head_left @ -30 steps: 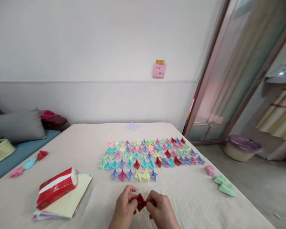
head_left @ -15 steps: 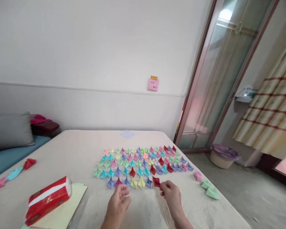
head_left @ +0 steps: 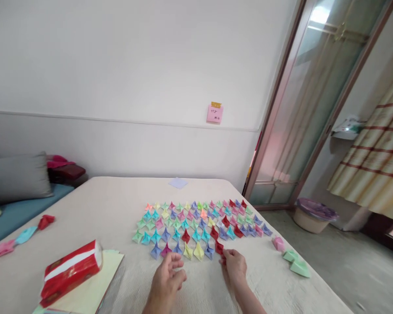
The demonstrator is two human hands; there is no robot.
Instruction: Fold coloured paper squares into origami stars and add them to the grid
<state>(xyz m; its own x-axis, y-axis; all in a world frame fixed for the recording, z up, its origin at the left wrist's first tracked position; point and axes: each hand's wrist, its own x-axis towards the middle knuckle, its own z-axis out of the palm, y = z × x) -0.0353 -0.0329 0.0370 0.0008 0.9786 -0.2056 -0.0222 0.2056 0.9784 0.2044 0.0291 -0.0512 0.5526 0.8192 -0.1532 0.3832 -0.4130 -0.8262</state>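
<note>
**Red piece at the end of the front line**

The right hand (head_left: 235, 265) pinches the red folded piece (head_left: 219, 247) by its near edge, fingertips closed on it, at the end of the paper rows' (head_left: 196, 222) front line. The left hand (head_left: 168, 279) hovers just before that line, loosely open and empty.
</note>
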